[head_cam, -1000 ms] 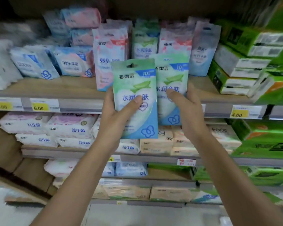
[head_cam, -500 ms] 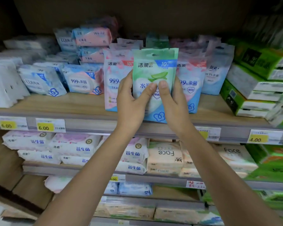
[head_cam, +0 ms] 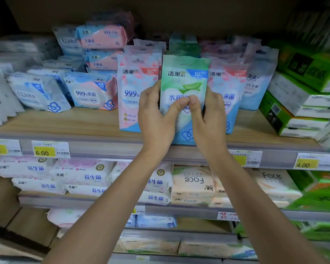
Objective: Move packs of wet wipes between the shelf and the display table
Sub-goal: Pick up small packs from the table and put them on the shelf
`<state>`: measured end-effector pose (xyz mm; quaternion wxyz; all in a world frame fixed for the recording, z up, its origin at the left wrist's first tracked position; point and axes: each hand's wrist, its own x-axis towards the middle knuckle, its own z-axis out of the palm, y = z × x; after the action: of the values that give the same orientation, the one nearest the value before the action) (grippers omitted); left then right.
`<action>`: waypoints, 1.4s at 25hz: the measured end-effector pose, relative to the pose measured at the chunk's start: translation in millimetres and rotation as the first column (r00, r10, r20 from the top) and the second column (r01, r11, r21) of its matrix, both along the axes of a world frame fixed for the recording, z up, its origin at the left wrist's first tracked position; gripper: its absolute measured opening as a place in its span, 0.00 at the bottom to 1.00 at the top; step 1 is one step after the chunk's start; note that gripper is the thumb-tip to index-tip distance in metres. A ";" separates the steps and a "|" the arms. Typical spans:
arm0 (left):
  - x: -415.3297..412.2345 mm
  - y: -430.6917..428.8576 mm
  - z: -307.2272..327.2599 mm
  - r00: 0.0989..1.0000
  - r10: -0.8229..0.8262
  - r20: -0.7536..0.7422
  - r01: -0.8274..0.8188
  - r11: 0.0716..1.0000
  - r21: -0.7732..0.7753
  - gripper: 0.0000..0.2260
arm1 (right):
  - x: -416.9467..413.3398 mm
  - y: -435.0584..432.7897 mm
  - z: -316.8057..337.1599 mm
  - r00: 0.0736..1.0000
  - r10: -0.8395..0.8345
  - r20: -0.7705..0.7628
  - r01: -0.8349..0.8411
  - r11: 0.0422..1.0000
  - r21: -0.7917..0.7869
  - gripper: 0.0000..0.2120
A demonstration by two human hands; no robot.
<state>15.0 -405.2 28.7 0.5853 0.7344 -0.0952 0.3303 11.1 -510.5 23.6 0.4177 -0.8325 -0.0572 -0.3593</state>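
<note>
A green and blue pack of wet wipes (head_cam: pixel 185 79) stands upright at the front edge of the top wooden shelf (head_cam: pixel 65 122). My left hand (head_cam: pixel 156 115) grips its left side with the thumb across the front. My right hand (head_cam: pixel 208 119) grips its right side, thumb on the front too; the two thumbs meet at the middle of the pack. The pack sits between upright pink packs (head_cam: pixel 133 92) on its left and more pink packs (head_cam: pixel 229 86) on its right. Whether a second green pack is behind the front one is hidden.
Flat blue and white wipe packs (head_cam: pixel 90 92) lie on the shelf's left part; green tissue boxes (head_cam: pixel 297 103) are stacked at the right. Price tags (head_cam: pixel 46 149) line the shelf rail. Lower shelves hold white wipe packs (head_cam: pixel 80 172) and peach tissue packs (head_cam: pixel 194 183).
A second ago I held two green packs apart below the shelf. I brought them together, raised them and set them on the top shelf between the pink packs; my thumbs now touch.
</note>
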 end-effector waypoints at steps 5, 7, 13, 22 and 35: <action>20.8 8.0 32.5 0.998 0.057 0.028 -0.061 0.987 0.150 0.23 | 14.3 -5.5 39.9 1.000 -0.005 -0.023 0.004 0.999 -0.033 0.15; 14.6 10.6 17.5 0.998 0.064 0.013 -0.065 0.979 0.192 0.23 | 9.4 -5.4 22.6 1.000 -0.008 -0.012 0.007 0.997 -0.075 0.16; 0.6 25.3 -4.2 0.998 -0.028 -0.056 0.039 0.981 0.191 0.31 | -4.0 -4.4 -9.4 0.997 0.016 0.073 -0.020 0.999 0.050 0.24; 4.5 23.0 -11.6 0.969 0.244 -0.028 -0.198 0.846 0.496 0.29 | -4.6 2.8 -10.4 0.975 -0.215 -0.050 0.196 0.947 -0.254 0.24; 15.3 23.4 -4.4 0.975 0.177 0.132 -0.219 0.704 0.675 0.19 | 12.5 4.3 -15.5 0.964 -0.180 0.197 0.252 0.858 -0.448 0.21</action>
<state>30.4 -381.8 24.3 0.2305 0.8945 -0.1475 0.3535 23.6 -506.2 8.1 0.1553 -0.8808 -0.0795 -0.4402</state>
